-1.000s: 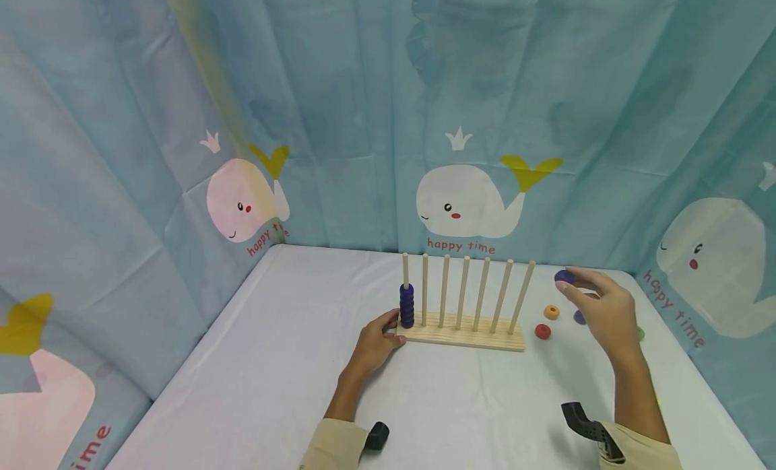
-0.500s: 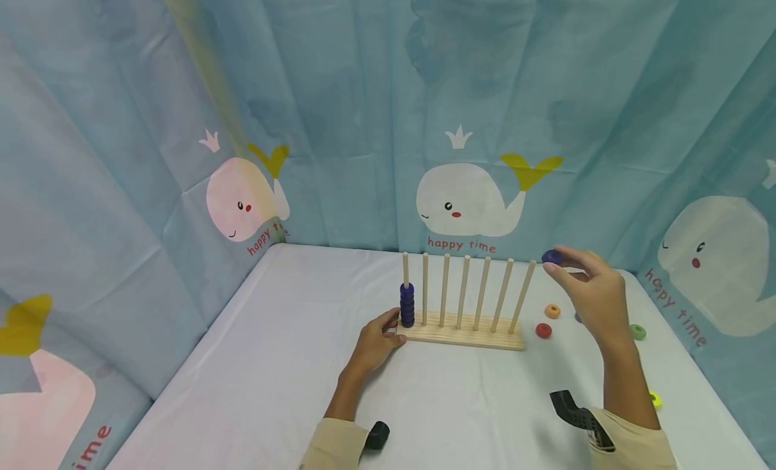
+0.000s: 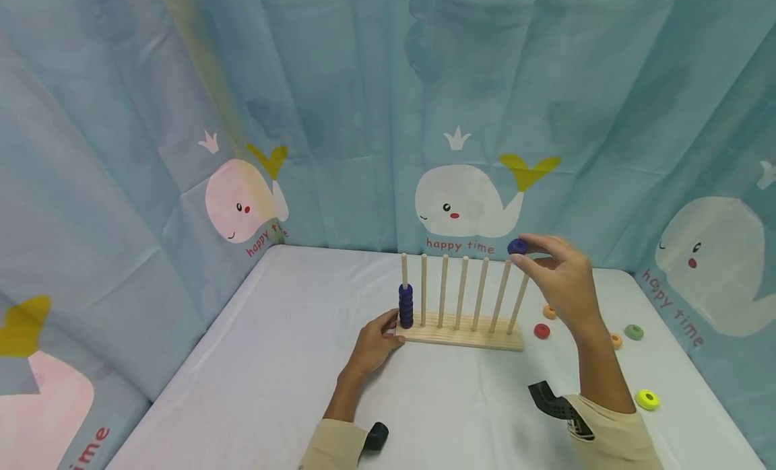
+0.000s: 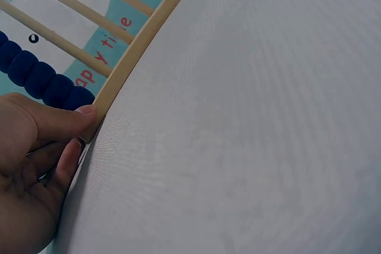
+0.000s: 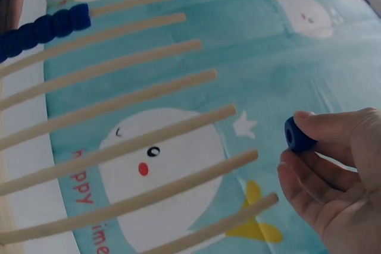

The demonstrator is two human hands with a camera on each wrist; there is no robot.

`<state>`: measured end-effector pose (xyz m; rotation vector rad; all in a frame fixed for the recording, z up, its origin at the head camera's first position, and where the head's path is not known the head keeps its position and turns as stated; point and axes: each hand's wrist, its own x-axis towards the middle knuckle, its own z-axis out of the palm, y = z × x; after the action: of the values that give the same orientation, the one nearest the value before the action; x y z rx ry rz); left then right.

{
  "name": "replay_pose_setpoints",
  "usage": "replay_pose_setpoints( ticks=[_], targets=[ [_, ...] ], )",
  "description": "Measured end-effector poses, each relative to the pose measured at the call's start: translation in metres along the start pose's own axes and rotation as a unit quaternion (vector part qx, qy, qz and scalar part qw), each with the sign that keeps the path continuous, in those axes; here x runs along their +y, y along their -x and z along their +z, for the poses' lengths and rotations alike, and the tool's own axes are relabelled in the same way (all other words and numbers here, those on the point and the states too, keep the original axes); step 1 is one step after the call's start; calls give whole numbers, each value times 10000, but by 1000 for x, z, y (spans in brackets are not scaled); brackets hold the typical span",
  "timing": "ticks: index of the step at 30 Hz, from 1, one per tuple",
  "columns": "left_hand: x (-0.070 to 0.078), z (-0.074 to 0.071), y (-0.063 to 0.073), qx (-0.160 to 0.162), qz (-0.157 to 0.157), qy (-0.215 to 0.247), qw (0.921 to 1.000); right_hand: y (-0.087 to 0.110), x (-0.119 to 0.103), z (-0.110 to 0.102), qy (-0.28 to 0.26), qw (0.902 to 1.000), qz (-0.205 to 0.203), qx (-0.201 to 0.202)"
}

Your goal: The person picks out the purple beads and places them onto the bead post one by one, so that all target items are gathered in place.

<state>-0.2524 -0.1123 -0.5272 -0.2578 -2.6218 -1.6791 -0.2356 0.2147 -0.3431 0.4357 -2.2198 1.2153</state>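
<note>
A wooden peg rack (image 3: pixel 461 335) with several upright pegs stands on the white table. Dark blue beads (image 3: pixel 406 307) are stacked on its leftmost peg, whose top part shows bare. My left hand (image 3: pixel 371 345) grips the left end of the base, thumb at the front edge; the left wrist view shows the thumb on the wooden base (image 4: pixel 124 66). Between thumb and fingers, my right hand (image 3: pixel 564 281) pinches one dark blue bead (image 5: pixel 297 135), held above the rack's right-hand pegs. In the right wrist view the bead's hole faces the peg tips, with a gap between.
To the right of the rack lie loose beads: a red bead (image 3: pixel 541 330), an orange bead (image 3: pixel 549 312), another orange bead (image 3: pixel 616 341), a green bead (image 3: pixel 633 332) and a yellow bead (image 3: pixel 647 399). A whale-print curtain (image 3: pixel 339 120) hangs behind the table.
My right hand has moved left and up with the blue bead, from beside the rack to over its right pegs. The left hand keeps its grip on the base.
</note>
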Motion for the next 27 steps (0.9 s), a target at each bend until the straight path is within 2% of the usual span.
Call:
replay_pose_setpoints(
  ticks=[7, 15, 27],
  targets=[
    [0, 0, 1, -12, 11, 43, 10000, -4, -17, 17, -104, 9995, -158, -268],
    [-1, 0, 0, -2, -5, 35, 10000, -7, -23, 39, -260, 9969, -529, -518],
    [2, 0, 1, 8, -44, 6, 10000, -14, -43, 69, -792, 9892, -876, -868]
  ],
)
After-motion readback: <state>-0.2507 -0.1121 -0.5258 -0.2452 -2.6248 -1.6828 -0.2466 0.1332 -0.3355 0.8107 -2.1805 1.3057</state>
